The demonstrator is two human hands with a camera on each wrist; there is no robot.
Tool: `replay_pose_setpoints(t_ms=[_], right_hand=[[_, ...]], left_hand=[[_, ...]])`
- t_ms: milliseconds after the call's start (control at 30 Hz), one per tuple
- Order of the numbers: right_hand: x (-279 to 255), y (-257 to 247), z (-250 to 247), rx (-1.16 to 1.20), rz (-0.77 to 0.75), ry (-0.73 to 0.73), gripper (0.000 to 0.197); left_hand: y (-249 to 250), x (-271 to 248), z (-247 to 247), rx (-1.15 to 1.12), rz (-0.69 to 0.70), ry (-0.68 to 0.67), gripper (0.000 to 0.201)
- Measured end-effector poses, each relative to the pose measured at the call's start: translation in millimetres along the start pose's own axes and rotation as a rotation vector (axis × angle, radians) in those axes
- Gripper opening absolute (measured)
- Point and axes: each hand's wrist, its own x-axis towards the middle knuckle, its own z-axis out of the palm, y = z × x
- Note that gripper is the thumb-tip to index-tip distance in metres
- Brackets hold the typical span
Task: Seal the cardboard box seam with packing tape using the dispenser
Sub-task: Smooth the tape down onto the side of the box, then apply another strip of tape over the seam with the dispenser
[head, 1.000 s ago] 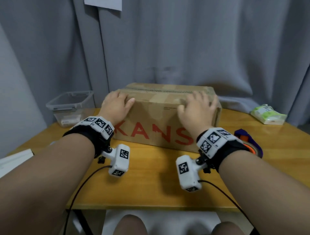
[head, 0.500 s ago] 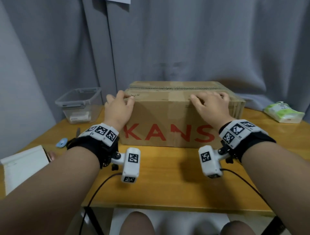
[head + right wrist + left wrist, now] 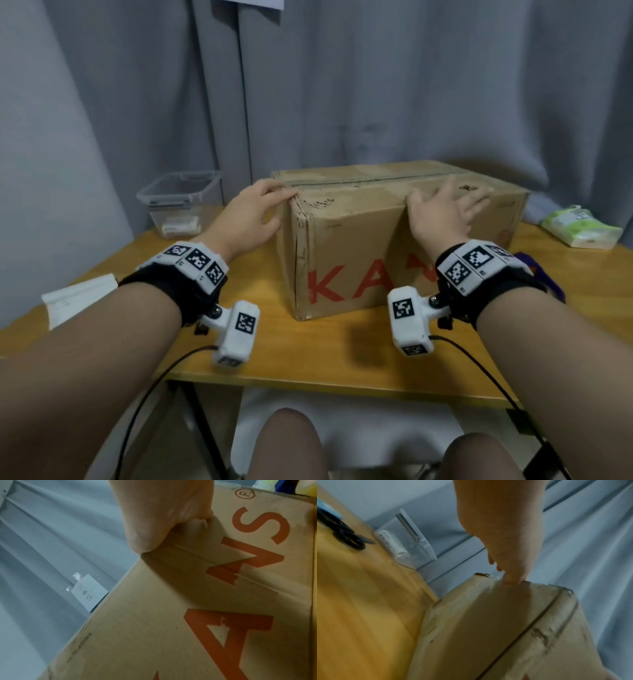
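A brown cardboard box (image 3: 356, 236) with red letters stands on the wooden table (image 3: 308, 349), its left near corner turned towards me. Its top seam (image 3: 370, 180) runs lengthwise as a dark line. My left hand (image 3: 253, 216) rests on the box's top left corner, fingertips (image 3: 510, 580) on the torn edge. Flat on the top front edge lies my right hand (image 3: 442, 212), fingers spread and thumb against the front face (image 3: 223, 601). Only a purple sliver of the tape dispenser (image 3: 553, 286) shows behind my right wrist.
A clear plastic container (image 3: 181, 202) stands at the back left, with black scissors (image 3: 346, 534) near it. A white booklet (image 3: 78, 301) lies at the left edge, a green-white packet (image 3: 582, 229) at the back right. A grey curtain (image 3: 376, 85) hangs close behind.
The box has turned, so its left corner now points at me. My left hand has shifted from the front top edge to the left corner. My right hand stays on top.
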Motion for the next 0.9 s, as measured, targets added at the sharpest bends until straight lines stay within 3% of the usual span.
replay_pose_setpoints(t_ms=[167, 367, 500, 633, 767, 900], right_hand=[[3, 5, 3, 0.035, 0.053, -0.041, 0.075], [29, 19, -16, 0.069, -0.013, -0.223, 0.072], [18, 10, -9, 0.158, -0.029, -0.282, 0.079], [7, 10, -16, 0.343, -0.136, -0.372, 0.054], [1, 27, -44, 0.326, -0.217, -0.454, 0.041], [14, 55, -62, 0.198, -0.274, -0.215, 0.036]], left_hand=[[-4, 4, 0, -0.081, -0.002, -0.2, 0.064], [15, 7, 2, -0.07, 0.055, -0.153, 0.075], [49, 6, 15, -0.053, 0.106, -0.053, 0.086], [89, 5, 36, 0.132, 0.109, 0.125, 0.079], [120, 12, 56, 0.235, 0.08, 0.213, 0.078], [146, 30, 79, 0.263, 0.102, 0.301, 0.072]])
